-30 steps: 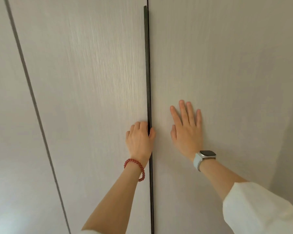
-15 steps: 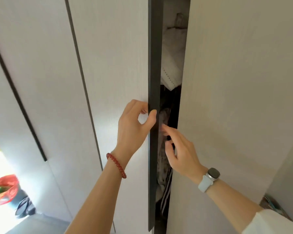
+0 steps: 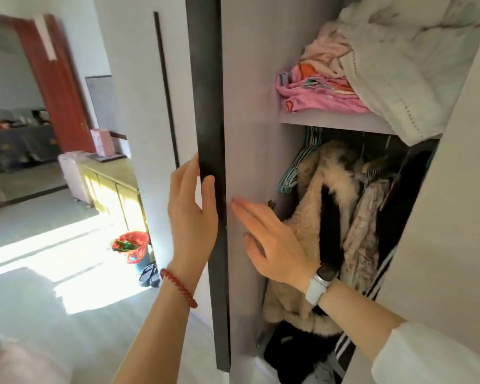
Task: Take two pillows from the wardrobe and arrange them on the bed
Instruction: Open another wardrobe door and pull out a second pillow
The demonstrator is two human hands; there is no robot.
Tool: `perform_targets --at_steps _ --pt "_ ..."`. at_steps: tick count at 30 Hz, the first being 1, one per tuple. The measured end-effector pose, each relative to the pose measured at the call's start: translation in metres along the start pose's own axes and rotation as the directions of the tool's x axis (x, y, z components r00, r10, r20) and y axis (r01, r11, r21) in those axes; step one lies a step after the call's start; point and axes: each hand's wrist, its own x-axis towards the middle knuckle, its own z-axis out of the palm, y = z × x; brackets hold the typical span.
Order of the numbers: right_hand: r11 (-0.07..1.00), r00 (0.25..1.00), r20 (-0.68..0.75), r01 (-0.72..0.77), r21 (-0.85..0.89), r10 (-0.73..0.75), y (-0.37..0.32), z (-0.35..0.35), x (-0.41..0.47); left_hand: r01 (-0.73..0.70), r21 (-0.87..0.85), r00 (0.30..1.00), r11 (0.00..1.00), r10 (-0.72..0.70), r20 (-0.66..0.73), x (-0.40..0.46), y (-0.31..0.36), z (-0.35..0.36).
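The wardrobe door (image 3: 205, 106) is being held at its dark edge by the left hand (image 3: 191, 214), thumb hooked round, probably to swing it wide. The right hand (image 3: 272, 245) is being laid flat inside, fingers straight. White bedding (image 3: 399, 79), maybe pillows, is sitting on the top shelf (image 3: 330, 120).

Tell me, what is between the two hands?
The dark edge strip of the open wardrobe door runs between the left hand and the right hand, seen in the head view.
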Motion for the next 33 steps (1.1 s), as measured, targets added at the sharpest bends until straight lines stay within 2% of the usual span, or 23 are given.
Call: perform_targets --at_steps 4,7,9,11,15,19,22,25,27,29,31,33 --pt "0.999 0.999 0.024 -0.032 -0.003 0.032 0.004 0.019 0.013 0.112 0.151 0.992 0.982 -0.102 -0.075 0.009 -0.022 -0.018" --pt "0.999 0.999 0.000 -0.049 -0.015 0.049 0.014 0.021 0.013 0.213 0.332 0.976 0.919 -0.182 -0.122 0.005 -0.029 -0.019" --pt "0.996 0.997 -0.028 -0.077 -0.034 0.076 0.023 0.015 0.008 0.150 0.395 0.987 0.906 -0.117 -0.107 -0.005 -0.024 -0.009" --pt "0.991 0.993 -0.046 -0.115 -0.062 0.112 0.034 0.003 0.000 0.023 0.385 1.000 0.923 -0.021 -0.010 -0.016 -0.015 0.011" --pt "0.964 0.972 -0.089 -0.226 -0.137 0.215 0.065 -0.038 -0.028 -0.106 0.216 0.971 0.971 0.055 0.231 -0.028 0.001 0.063" --pt "0.898 0.930 -0.186 -0.358 -0.256 0.317 0.094 -0.097 -0.056 -0.166 0.056 0.914 0.985 0.132 0.385 -0.026 0.018 0.127" --pt "0.820 0.892 -0.270 -0.443 -0.361 0.363 0.110 -0.143 -0.072 -0.239 -0.110 0.828 0.965 0.262 0.496 -0.021 0.041 0.179" --pt "0.711 0.836 -0.369 -0.543 -0.446 0.407 0.122 -0.184 -0.087 -0.302 -0.267 0.745 0.915 0.401 0.533 -0.016 0.070 0.234" --pt "0.633 0.793 -0.426 -0.606 -0.481 0.436 0.129 -0.203 -0.097 -0.245 -0.354 0.723 0.903 0.414 0.554 -0.018 0.091 0.267" --pt "0.566 0.750 -0.473 -0.660 -0.494 0.462 0.134 -0.215 -0.107 -0.105 -0.415 0.693 0.904 0.366 0.621 -0.023 0.106 0.297" --pt "0.521 0.720 -0.509 -0.693 -0.498 0.471 0.137 -0.218 -0.115 0.021 -0.462 0.605 0.887 0.356 0.712 -0.031 0.114 0.323" --pt "0.482 0.691 -0.538 -0.723 -0.495 0.483 0.140 -0.216 -0.121 0.125 -0.538 0.506 0.834 0.413 0.757 -0.038 0.116 0.339"
